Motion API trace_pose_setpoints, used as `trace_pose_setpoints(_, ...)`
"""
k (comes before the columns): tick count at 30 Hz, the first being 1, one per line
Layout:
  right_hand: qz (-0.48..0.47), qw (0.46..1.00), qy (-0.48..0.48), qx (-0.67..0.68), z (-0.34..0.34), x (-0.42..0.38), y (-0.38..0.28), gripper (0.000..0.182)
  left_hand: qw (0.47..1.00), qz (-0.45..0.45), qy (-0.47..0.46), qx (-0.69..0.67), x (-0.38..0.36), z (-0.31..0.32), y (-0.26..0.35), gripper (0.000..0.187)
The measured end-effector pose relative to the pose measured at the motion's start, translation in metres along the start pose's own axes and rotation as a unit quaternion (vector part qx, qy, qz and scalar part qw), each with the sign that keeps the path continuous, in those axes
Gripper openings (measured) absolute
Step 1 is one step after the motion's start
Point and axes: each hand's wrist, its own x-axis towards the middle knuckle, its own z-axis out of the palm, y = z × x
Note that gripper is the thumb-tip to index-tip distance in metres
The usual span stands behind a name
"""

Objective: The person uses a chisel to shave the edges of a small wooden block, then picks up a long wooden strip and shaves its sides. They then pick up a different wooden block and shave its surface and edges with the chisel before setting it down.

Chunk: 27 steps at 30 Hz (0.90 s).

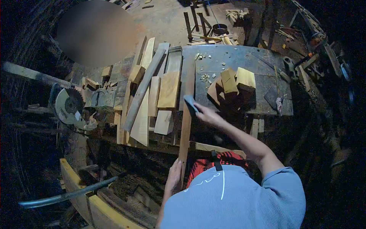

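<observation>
A long, narrow brown wooden board (185, 129) runs from the workbench toward my body, its near end past the bench edge. Along the side of that near end, my left hand (174, 173) closes round the board, with part of its fingers hidden. My right hand (207, 115) grips a small blue-grey flat piece (191, 103) that looks like folded sandpaper. This piece rests against the board's upper face, about halfway along. Right of the board lie several short wood blocks (245, 79).
Planks and offcuts (169, 89) crowd the bench on the left, beside a circular saw blade with its guard (68, 105). Wood chips (206, 78) dot the dark bench top (228, 57). A curved metal bar (68, 195) and a yellowish beam (106, 213) are at lower left.
</observation>
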Motion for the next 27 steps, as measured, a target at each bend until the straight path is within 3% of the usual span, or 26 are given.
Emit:
trace_pose_setpoints(3,0.167,0.982,-0.087,0.009,0.004,-0.053,-0.048,0.055,1.0,-0.013,-0.003,0.01,-0.003,0.0,-0.005,0.046)
trace_pose_setpoints(4,0.17,0.981,-0.09,0.008,0.006,-0.052,-0.046,0.055,1.0,-0.02,-0.01,0.02,-0.006,0.0,-0.005,0.046)
trace_pose_setpoints(6,0.131,0.991,-0.029,-0.002,0.008,-0.039,-0.032,0.055,1.0,-0.021,-0.009,0.002,-0.014,0.0,-0.01,0.046)
trace_pose_setpoints(7,0.044,0.998,0.031,-0.036,0.014,-0.018,0.004,0.055,1.0,-0.014,-0.006,-0.016,-0.014,-0.001,-0.011,0.046)
trace_pose_setpoints(11,0.094,0.995,0.016,-0.005,-0.016,0.044,0.008,0.054,0.999,-0.036,0.01,0.014,-0.017,-0.006,-0.016,0.045)
trace_pose_setpoints(13,0.092,0.995,0.032,-0.018,-0.018,0.047,0.003,0.053,1.0,-0.03,-0.001,0.001,-0.012,-0.004,-0.035,0.044)
trace_pose_setpoints(15,0.152,0.987,-0.011,-0.042,-0.01,0.03,-0.001,0.054,1.0,-0.019,-0.004,-0.015,-0.009,-0.003,-0.049,0.044)
trace_pose_setpoints(16,0.069,0.995,0.03,-0.06,0.006,0.016,0.003,0.055,0.999,-0.011,-0.006,-0.03,-0.01,-0.003,-0.051,0.043)
trace_pose_setpoints(17,0.096,0.995,-0.011,-0.038,0.015,0.002,0.01,0.056,0.999,-0.015,-0.006,-0.034,-0.012,-0.002,-0.052,0.043)
trace_pose_setpoints(19,0.127,0.991,-0.001,-0.044,0.021,-0.013,-0.005,0.057,0.997,-0.064,-0.007,-0.05,-0.019,-0.002,-0.042,0.043)
trace_pose_setpoints(21,0.099,0.995,0.019,-0.017,0.018,0.003,0.002,0.051,0.997,-0.073,-0.023,-0.032,-0.024,-0.007,-0.034,0.043)
trace_pose_setpoints(22,0.187,0.982,-0.01,-0.001,-0.001,0.012,-0.034,0.052,0.997,-0.071,-0.037,-0.014,-0.024,-0.009,-0.032,0.043)
trace_pose_setpoints(23,0.054,0.994,0.077,-0.049,0.009,0.033,0.012,0.053,0.997,-0.07,-0.037,-0.012,-0.025,-0.01,-0.033,0.043)
trace_pose_setpoints(25,0.053,0.991,0.113,-0.051,-0.003,0.055,0.011,0.053,0.998,-0.063,-0.022,-0.003,-0.026,-0.011,-0.037,0.044)
trace_pose_setpoints(27,0.091,0.993,0.078,0.019,-0.016,0.052,-0.008,0.053,0.999,-0.053,-0.008,-0.001,-0.024,-0.01,-0.052,0.044)
